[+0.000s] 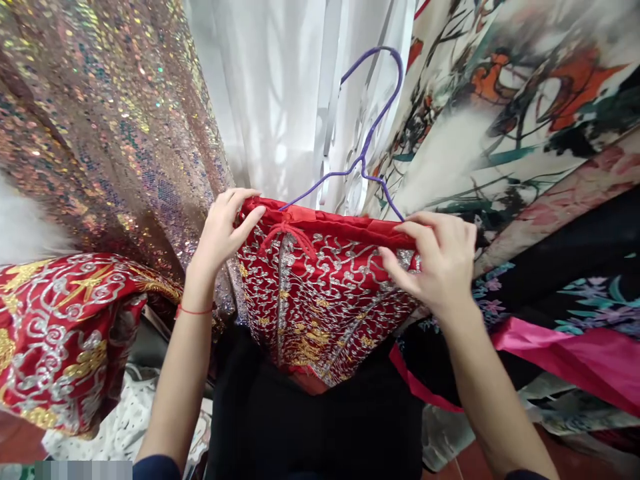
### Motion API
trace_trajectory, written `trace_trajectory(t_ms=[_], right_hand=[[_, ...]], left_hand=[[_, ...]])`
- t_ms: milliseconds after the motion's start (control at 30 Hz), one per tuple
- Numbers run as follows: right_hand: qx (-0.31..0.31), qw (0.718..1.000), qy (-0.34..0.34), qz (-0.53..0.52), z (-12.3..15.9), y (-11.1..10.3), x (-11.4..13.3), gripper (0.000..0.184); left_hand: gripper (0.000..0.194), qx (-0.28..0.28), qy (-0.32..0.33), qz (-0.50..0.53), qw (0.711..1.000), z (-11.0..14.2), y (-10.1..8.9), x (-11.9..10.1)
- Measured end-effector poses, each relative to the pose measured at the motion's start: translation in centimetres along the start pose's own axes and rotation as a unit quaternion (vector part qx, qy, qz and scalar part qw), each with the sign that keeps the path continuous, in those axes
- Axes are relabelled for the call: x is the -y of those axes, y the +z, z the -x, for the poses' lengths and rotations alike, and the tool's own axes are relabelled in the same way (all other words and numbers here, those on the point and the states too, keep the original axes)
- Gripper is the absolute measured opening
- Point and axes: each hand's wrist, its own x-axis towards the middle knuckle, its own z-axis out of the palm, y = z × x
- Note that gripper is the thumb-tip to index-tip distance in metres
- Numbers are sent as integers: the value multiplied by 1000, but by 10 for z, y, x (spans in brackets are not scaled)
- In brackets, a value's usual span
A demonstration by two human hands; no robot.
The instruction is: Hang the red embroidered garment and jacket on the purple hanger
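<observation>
Head view: a red dress (320, 300) is held up on a purple hanger (367, 140). Its top edge is pinched by the fingers of the left hand (223, 230) and right hand (440, 260), so it stays spread flat.

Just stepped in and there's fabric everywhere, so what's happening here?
A person is handling a red embroidered garment that sits on a purple wire hanger. The left hand grips the garment's top edge at one end, and the right hand pinches the top edge at the other end. Sequined fabric, a white curtain and printed cloth hang around it.
</observation>
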Motion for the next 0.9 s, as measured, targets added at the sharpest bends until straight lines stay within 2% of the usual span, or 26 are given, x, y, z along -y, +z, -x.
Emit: trace_trajectory(t_ms=[67,100,167,267,367,467,633,733,900], right_hand=[[27,1000,-13,10,8,-12,-28,29],[41,999,-16,17,12,-18,-41,27],[66,997,-14,29,18,-26,-61,17],[60,998,-30,-23,19,-34,-75,8],[24,989,-46,-139,10,-39,-68,13],[7,979,-37,-202,2,-43,-49,17],[44,954,2,-296,5,-32,-38,14],[16,965,52,-257,10,-16,-46,6],[-34,979,84,-185,8,0,-49,18]], left_hand=[[40,89,-5,38,995,-7,-9,7],[41,107,-2,51,993,-7,-11,11],[32,95,18,57,994,-5,-11,21],[15,25,43,60,997,1,-4,31],[15,-36,42,87,995,3,3,35],[20,-75,38,99,992,4,5,35],[25,-155,13,55,986,8,13,40],[27,-187,14,42,981,9,19,42],[32,-196,27,17,980,12,22,39]])
